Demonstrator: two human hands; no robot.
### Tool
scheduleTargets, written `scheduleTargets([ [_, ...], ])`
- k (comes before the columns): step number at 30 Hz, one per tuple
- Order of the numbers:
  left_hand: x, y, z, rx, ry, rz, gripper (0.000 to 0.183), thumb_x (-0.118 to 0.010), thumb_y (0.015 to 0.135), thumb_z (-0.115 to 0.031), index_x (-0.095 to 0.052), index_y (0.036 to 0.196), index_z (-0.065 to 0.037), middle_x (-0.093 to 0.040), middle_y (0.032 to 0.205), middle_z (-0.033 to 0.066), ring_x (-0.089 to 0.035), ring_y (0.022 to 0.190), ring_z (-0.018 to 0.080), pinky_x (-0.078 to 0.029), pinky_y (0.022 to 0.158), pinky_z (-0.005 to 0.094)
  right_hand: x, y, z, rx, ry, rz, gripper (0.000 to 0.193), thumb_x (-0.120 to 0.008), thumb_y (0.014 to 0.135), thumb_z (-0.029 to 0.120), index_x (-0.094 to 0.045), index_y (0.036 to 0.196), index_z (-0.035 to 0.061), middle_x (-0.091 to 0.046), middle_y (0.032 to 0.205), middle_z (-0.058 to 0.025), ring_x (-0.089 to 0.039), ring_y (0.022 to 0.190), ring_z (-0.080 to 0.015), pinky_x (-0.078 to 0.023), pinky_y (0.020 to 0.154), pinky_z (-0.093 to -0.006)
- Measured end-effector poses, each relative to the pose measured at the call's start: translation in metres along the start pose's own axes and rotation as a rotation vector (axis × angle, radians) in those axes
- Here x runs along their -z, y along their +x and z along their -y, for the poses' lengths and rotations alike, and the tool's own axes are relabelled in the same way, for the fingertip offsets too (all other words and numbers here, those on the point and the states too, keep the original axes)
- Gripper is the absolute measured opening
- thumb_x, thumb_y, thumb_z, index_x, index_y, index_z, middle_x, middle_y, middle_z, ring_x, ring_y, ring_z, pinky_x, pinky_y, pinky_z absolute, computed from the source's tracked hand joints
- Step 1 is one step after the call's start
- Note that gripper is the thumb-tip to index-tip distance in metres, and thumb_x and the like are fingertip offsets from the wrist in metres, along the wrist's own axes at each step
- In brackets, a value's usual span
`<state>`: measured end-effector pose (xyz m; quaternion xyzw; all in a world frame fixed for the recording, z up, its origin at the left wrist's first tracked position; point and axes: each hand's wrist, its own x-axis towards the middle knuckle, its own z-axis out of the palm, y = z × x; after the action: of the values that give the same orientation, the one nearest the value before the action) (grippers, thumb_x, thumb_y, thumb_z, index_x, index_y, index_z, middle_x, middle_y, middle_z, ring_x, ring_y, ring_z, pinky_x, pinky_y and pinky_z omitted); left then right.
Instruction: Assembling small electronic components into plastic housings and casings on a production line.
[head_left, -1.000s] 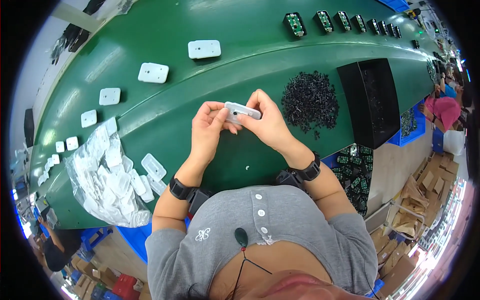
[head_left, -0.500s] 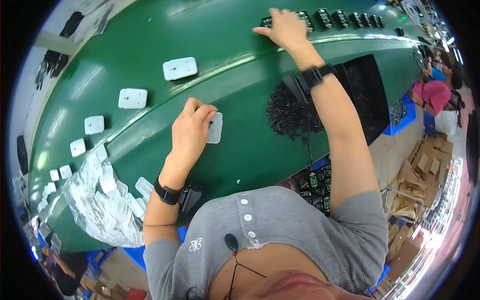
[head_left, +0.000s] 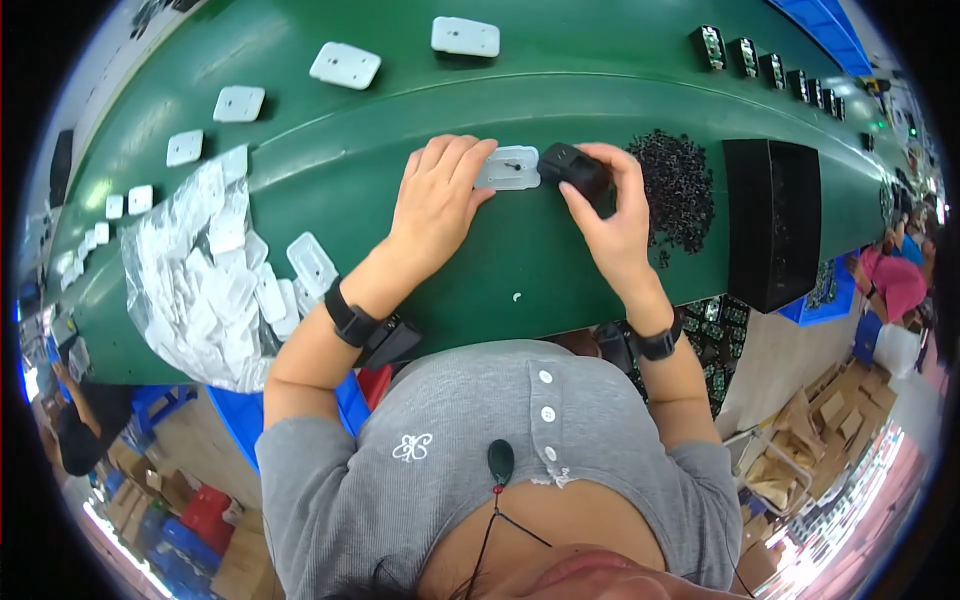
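My left hand (head_left: 437,203) grips the left end of a pale translucent plastic cover (head_left: 510,180), with its fingers along the top and its thumb at the lower edge. A small dark part (head_left: 514,166) lies inside the cover. My right hand (head_left: 622,212) is closed on a black plastic housing (head_left: 572,168), the thumb beneath and the fingers over its right side. The housing is tilted at the cover's right end; whether the two touch, I cannot tell. What the housing holds is turned out of sight.
A heap of small black parts (head_left: 680,190) lies right of my right hand, beside a black bin (head_left: 740,220). Black housings with green circuit boards (head_left: 712,48) line the far right. White cases (head_left: 465,37) stretch along the far left. A clear bag of white covers (head_left: 215,290) sits at left.
My right hand has come back from the far row of housings, bringing a black one beside the cover. My left hand has shifted its grip on the cover. The whole view has turned.
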<state>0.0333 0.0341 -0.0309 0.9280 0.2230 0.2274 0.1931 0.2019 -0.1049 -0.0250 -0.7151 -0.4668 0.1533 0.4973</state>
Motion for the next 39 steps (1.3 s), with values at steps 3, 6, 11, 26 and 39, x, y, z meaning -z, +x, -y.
scheduleTargets([
  [3,0.005,-0.004,0.012,-0.116,-0.011,0.041,0.051,-0.072,0.069,-0.009,-0.053,0.116,-0.006,-0.056,0.11,0.0084,-0.051,0.106,0.0268,-0.041,0.088,0.0389,0.004,-0.015,0.007,0.088,-0.239,0.028,0.039,-0.069,0.076,-0.001,-0.055,0.112,0.0007,-0.059,0.114,-0.0133,-0.057,0.106,-0.027,-0.045,0.093,-0.035],
  [6,0.009,-0.005,0.018,-0.149,-0.031,0.068,0.043,-0.068,0.075,-0.008,-0.054,0.116,-0.007,-0.057,0.111,0.0083,-0.052,0.107,0.0274,-0.04,0.09,0.0389,0.011,-0.014,0.008,0.135,-0.393,0.067,0.038,-0.07,0.075,-0.001,-0.059,0.111,0.0019,-0.061,0.114,-0.0144,-0.058,0.105,-0.0306,-0.046,0.092,-0.037],
  [11,0.016,-0.01,0.021,-0.061,-0.28,-0.005,0.049,-0.063,0.077,-0.001,-0.053,0.124,-0.008,-0.057,0.121,0.0078,-0.053,0.11,0.0266,-0.041,0.093,0.0388,-0.007,0.008,0.033,0.276,-0.276,0.161,0.038,-0.069,0.074,-0.001,-0.061,0.11,0.0046,-0.063,0.114,-0.011,-0.059,0.105,-0.0286,-0.047,0.09,-0.0361],
  [26,0.018,-0.029,0.016,-0.132,-0.002,0.089,0.052,-0.053,0.077,-0.002,-0.051,0.129,-0.005,-0.049,0.136,0.0074,-0.049,0.122,0.0247,-0.039,0.1,0.0398,-0.04,0.015,0.016,0.466,-0.385,0.284,0.042,-0.069,0.071,-0.003,-0.062,0.111,0.0052,-0.06,0.118,-0.0102,-0.059,0.103,-0.0287,-0.05,0.086,-0.0361],
  [39,-0.007,-0.006,0.007,0.306,-0.573,-0.103,0.037,-0.067,0.08,-0.018,-0.06,0.11,0.002,-0.064,0.098,0.0099,-0.06,0.086,0.0199,-0.048,0.074,0.0309,-0.027,0.043,0.021,-0.344,0.588,0.389,0.044,-0.059,0.089,0.005,-0.042,0.129,-0.0014,-0.054,0.124,-0.0126,-0.05,0.115,-0.0188,-0.038,0.101,-0.0322],
])
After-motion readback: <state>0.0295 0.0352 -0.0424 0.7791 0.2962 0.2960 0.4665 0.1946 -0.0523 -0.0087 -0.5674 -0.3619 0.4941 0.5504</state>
